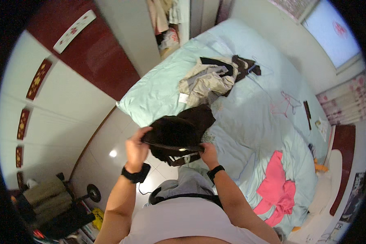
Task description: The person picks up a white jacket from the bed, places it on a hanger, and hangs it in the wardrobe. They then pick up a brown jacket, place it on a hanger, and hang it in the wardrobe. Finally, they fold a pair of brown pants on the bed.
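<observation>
My left hand and my right hand hold a dark brown or black garment by its near edge, stretched between them. A small pale patch shows on that edge near the right hand. The far part of the garment rests over the bed's side, and a fold with white marks hangs below the edge. Just beyond it on the bed, a beige jacket lies crumpled, with a white tag at its corner. Beside the jacket is a dark brown garment.
A bed with a pale green quilt fills the middle and right. On it lie a blue hanger, pink hangers and pink clothing. An open wardrobe stands beyond. A dumbbell is at lower left, above tiled floor.
</observation>
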`<state>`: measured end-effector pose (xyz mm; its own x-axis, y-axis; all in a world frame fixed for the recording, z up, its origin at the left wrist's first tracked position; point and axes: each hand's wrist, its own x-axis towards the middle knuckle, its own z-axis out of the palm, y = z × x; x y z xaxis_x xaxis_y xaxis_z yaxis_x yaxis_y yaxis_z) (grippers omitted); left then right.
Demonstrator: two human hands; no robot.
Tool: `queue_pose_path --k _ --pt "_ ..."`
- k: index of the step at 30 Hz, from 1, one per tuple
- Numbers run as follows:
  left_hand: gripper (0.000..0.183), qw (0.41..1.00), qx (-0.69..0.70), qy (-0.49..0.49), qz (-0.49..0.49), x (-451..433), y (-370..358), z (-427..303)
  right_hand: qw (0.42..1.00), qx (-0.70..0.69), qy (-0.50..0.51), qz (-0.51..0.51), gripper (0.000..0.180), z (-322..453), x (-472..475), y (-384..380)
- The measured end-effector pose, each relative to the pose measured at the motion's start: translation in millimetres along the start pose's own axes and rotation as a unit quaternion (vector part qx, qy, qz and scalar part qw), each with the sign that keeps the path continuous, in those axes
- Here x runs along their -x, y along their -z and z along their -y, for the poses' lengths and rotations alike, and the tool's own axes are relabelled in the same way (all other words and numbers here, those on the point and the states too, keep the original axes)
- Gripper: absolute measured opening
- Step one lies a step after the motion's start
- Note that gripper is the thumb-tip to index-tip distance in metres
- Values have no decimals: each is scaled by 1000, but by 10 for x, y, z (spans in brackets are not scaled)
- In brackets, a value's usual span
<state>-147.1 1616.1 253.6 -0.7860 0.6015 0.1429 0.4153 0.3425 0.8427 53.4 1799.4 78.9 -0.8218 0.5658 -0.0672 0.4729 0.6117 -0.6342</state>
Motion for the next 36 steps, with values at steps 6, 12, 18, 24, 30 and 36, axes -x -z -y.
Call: queue_pose_path --k 6,12,18,24,30,36 --pt "22 959 -25 117 -256 812 1418 203 996 76 -20 -29 34 755 -177 -67" --pt "28 897 -13 143 -419 1824 3000 58 942 2 324 -86 29 2910 -675 1123" --pt "40 831 -31 -73 -551 2894 4150 -751 844 -257 471 -3 36 4608 157 2140" --pt "28 846 -15 191 -498 3465 4128 -797 912 -119 351 178 32 5126 219 1436" --pt "28 814 21 -41 -579 3692 4069 -959 779 -418 419 205 43 5036 153 1597" --pt "22 763 -95 98 -632 3070 3422 -709 855 -352 281 257 37 4195 116 1168"
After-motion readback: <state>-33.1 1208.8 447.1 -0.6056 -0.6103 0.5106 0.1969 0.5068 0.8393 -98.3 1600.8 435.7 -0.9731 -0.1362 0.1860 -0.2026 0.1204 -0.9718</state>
